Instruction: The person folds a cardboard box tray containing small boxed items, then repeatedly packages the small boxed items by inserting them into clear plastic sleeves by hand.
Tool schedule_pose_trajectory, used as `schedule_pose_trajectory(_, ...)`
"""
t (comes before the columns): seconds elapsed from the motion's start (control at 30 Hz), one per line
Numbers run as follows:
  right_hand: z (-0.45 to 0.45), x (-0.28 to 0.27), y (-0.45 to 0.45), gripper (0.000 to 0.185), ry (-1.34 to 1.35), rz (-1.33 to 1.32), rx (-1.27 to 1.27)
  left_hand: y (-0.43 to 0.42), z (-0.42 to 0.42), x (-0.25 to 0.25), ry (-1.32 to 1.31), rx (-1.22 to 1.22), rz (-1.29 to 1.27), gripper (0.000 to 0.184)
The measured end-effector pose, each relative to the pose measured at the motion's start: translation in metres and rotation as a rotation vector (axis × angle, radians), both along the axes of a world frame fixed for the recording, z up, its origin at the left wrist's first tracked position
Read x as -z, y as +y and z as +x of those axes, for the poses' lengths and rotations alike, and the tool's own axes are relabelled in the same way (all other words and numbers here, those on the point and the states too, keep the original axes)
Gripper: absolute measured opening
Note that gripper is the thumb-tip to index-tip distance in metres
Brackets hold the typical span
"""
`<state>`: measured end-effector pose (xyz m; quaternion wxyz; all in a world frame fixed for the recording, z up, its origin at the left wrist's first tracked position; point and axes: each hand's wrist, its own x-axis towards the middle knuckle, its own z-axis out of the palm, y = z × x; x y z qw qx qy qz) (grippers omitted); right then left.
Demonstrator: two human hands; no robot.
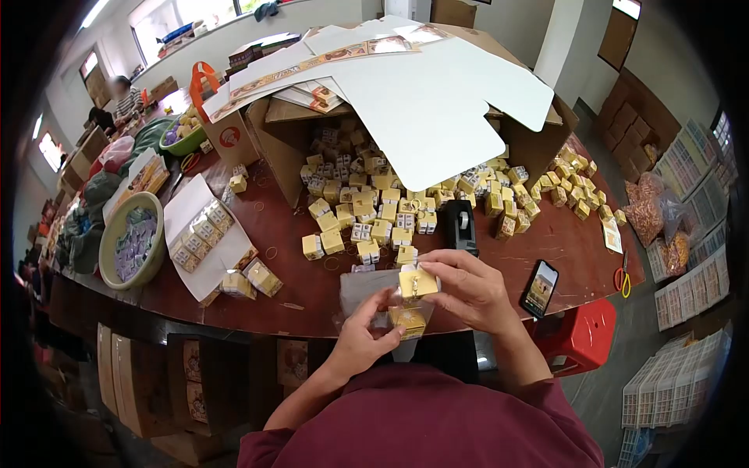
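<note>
At the front edge of the table, my right hand (476,292) grips a small yellow box (419,283) between thumb and fingers. My left hand (365,334) is curled round clear plastic film just below it, where a second yellow box (408,320) shows. Whether that lower box sits inside the film or only against it, I cannot tell. A greyish clear plastic sheet or bag (360,287) lies beside my left fingers. Several more small yellow boxes (363,203) are heaped just beyond my hands.
A black tape dispenser (462,226) stands beyond my right hand, with a phone (540,288) and yellow-handled scissors (624,282) farther right. An open carton (273,148) under white card sheets (437,101) spills boxes. On the left are a green basin (109,257) and wrapped boxes (204,234).
</note>
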<state>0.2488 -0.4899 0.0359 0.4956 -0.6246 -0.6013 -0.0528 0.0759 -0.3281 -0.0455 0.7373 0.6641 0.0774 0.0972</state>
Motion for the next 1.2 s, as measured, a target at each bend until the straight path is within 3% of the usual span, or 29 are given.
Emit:
schedule_pose_trajectory(0.17,-0.007,0.001,-0.001,0.047,-0.046,-0.027,-0.052,0.001,0.0,0.007,-0.071,-0.045,-0.056,0.072)
schedule_pose_trajectory(0.4,-0.009,-0.001,-0.004,0.032,-0.126,-0.035,0.035,0.002,0.0,-0.008,-0.128,0.009,-0.074,0.081)
schedule_pose_trajectory(0.57,-0.007,0.018,-0.02,0.024,0.064,0.128,0.18,0.002,0.001,-0.009,-0.193,-0.013,-0.142,0.088)
schedule_pose_trajectory(0.67,-0.01,0.024,-0.025,0.028,0.116,0.112,0.127,0.003,0.002,-0.004,-0.221,-0.001,-0.103,0.086)
schedule_pose_trajectory(0.8,-0.017,0.016,-0.016,0.038,-0.042,-0.061,0.076,-0.001,0.004,-0.006,-0.211,0.044,-0.117,0.081)
schedule_pose_trajectory(1.0,-0.02,0.026,-0.013,0.036,0.079,-0.116,0.212,-0.003,0.002,-0.023,-0.046,0.057,-0.078,0.074)
schedule_pose_trajectory(1.2,-0.024,0.041,-0.007,0.028,0.237,-0.16,0.179,-0.005,0.005,-0.02,-0.016,0.069,0.099,0.07)
